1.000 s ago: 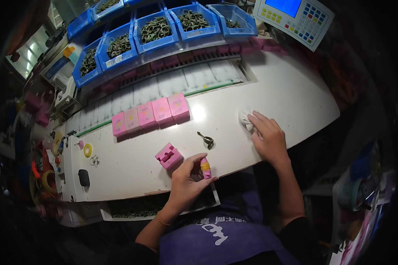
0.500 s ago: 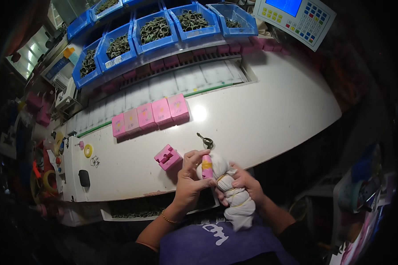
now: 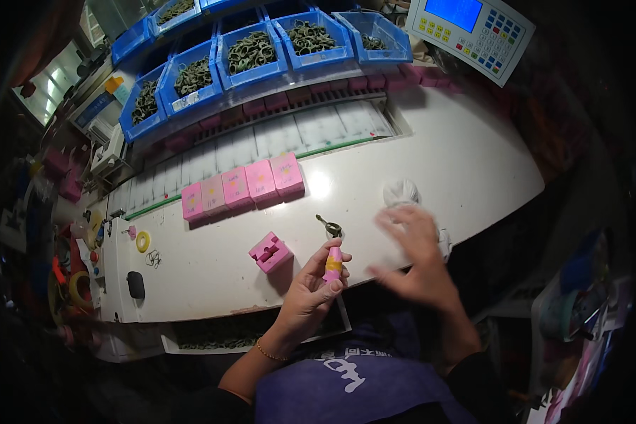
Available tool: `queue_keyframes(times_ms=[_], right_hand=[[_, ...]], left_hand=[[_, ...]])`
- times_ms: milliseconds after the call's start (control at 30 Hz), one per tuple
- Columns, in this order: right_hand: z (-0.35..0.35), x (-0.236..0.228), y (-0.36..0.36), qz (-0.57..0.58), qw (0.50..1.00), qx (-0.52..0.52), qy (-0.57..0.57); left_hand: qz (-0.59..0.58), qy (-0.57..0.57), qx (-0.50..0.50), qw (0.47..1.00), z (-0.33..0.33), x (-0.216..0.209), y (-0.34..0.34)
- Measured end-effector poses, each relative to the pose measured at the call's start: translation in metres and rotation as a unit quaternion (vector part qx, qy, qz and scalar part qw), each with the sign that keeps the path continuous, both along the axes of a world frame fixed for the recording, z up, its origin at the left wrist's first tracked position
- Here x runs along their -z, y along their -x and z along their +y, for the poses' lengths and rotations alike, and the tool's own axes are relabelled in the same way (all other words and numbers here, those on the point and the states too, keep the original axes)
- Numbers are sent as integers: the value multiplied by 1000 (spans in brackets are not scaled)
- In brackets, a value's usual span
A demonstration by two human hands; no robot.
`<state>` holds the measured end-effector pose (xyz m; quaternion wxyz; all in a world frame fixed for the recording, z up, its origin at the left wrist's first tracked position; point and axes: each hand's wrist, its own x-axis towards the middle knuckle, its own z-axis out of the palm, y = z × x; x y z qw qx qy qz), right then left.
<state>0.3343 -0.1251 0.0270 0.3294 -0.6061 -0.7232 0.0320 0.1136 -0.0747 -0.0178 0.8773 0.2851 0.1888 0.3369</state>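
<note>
My left hand (image 3: 314,286) is closed around a pink mould piece (image 3: 333,263), a slim plug with a yellow band. A dark green ring with a stem (image 3: 333,229) stands out from its upper end. Beyond the piece, my right hand (image 3: 420,258) is blurred, its fingers stretched out and thumb apart, with nothing held. A white cloth bundle (image 3: 401,191) lies on the table just past it, partly hidden by the fingers. Left of my left hand sits a notched pink mould block (image 3: 271,252).
Several pink blocks (image 3: 242,186) stand in a row on the white table (image 3: 360,185). Behind are blue bins (image 3: 252,53) filled with green rings. A keypad console (image 3: 473,35) is at the far right. Yellow tape (image 3: 143,242) and a black case (image 3: 135,285) lie left.
My right hand has let go of the white cloth bundle and moved up and right; the bundle now lies on the table. My left hand still holds the pink mould piece.
</note>
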Motion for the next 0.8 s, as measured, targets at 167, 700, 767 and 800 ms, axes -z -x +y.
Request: queue_keyframes(times_ms=[167, 700, 767, 800], right_hand=[[3, 11, 43, 74, 996, -53, -6], [20, -5, 80, 277, 953, -119, 39], [40, -8, 105, 397, 893, -197, 73], [51, 0, 122, 452, 858, -226, 97]], left_hand=[[37, 7, 28, 999, -7, -8, -1], [492, -379, -160, 768, 59, -23, 81], [464, -356, -145, 799, 60, -11, 82], [435, -329, -124, 829, 51, -5, 81]])
